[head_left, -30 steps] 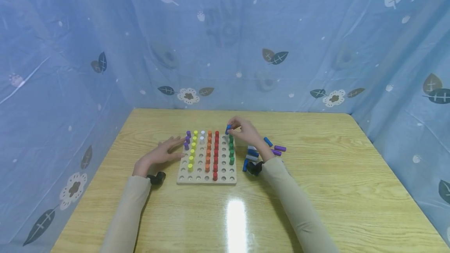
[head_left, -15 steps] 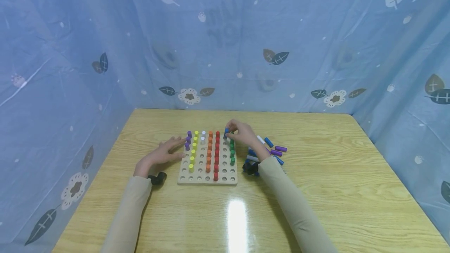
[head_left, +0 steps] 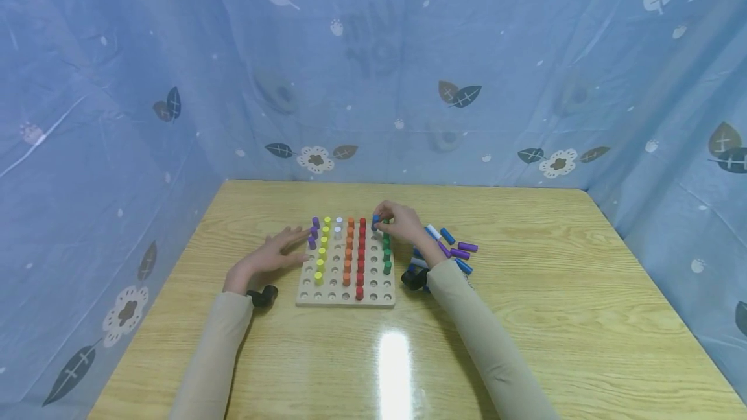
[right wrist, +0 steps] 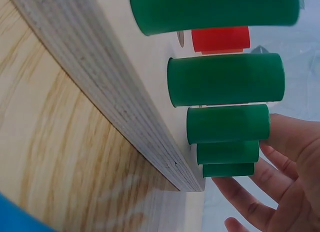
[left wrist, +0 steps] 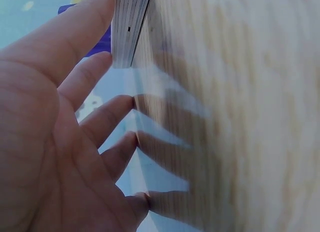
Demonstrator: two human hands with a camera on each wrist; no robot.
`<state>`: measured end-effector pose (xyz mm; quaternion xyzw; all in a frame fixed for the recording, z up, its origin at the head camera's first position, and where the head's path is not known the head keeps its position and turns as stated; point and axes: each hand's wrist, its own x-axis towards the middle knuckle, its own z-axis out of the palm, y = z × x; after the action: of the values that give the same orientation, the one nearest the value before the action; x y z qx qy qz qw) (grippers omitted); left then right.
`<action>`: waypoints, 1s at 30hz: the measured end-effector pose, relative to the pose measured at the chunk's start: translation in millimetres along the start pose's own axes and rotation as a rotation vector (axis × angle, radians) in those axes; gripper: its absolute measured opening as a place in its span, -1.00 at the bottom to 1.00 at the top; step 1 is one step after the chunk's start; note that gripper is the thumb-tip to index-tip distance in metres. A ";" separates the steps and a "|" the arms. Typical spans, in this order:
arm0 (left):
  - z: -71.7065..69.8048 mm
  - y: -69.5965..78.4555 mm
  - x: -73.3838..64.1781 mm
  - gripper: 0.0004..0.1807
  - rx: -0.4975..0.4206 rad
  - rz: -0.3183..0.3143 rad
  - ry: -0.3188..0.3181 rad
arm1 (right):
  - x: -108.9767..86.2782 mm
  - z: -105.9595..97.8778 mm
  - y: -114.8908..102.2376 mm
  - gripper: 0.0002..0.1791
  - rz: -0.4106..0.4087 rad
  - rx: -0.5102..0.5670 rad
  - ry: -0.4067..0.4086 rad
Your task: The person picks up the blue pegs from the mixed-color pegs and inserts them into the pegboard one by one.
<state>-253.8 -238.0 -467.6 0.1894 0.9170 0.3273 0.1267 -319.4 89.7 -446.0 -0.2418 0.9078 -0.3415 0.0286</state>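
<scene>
A wooden pegboard (head_left: 345, 304) lies on the table with rows of coloured pegs standing in its holes. My right hand (head_left: 403, 223) pinches a blue peg (head_left: 375, 222) upright at the far end of the board, between the red pegs (head_left: 360, 255) and the green pegs (head_left: 387, 256). In the right wrist view the green pegs (right wrist: 225, 79) hide the blue peg. My left hand (head_left: 264, 261) is spread at the board's left side, beside the purple pegs (head_left: 313, 233). Its thumb and index finger reach the board's edge (left wrist: 129, 32) in the left wrist view; the other fingertips meet the tabletop.
Right of the board lies a loose pile of blue, white and purple pegs, including a purple peg (head_left: 468, 247) and a white peg (head_left: 433, 232), partly under my right wrist. Yellow pegs (head_left: 321, 253) and orange pegs (head_left: 347, 255) fill other columns. A blue curtain (head_left: 373, 70) surrounds the table.
My right hand has moved slightly left and down, bringing the blue peg from a tilt to upright at the far hole. My left hand has stayed at the board's edge.
</scene>
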 end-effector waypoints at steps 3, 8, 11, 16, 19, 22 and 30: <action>-0.5 0.2 -0.1 -0.24 -0.004 -0.002 0.001 | 0.2 0.0 -0.2 -0.78 0.000 0.003 -0.001; -0.3 -0.7 0.7 -0.23 -0.004 -0.017 -0.004 | 0.8 0.3 -0.4 -0.77 0.011 0.006 -0.006; 0.2 -1.7 1.1 -0.23 0.000 -0.029 -0.006 | 1.2 0.7 -0.6 -0.77 0.016 0.011 -0.003; 0.0 -0.7 0.5 -0.23 -0.002 -0.024 -0.003 | 1.8 1.6 0.0 -0.78 0.015 0.009 0.004; -0.3 0.5 -0.1 -0.24 -0.008 -0.018 -0.004 | 2.0 2.2 0.8 -0.78 0.014 0.000 0.007; -0.6 0.5 -0.1 -0.23 -0.010 -0.025 -0.007 | 2.7 2.7 1.5 -0.78 0.018 -0.005 0.007; 0.3 0.0 0.0 -0.24 -0.012 -0.031 -0.009 | 1.2 -0.4 -2.0 -0.75 0.032 0.033 -0.007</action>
<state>-253.7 -237.8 -467.8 0.1760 0.9172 0.3301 0.1369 -319.7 88.0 -444.3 -0.2279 0.9058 -0.3549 0.0412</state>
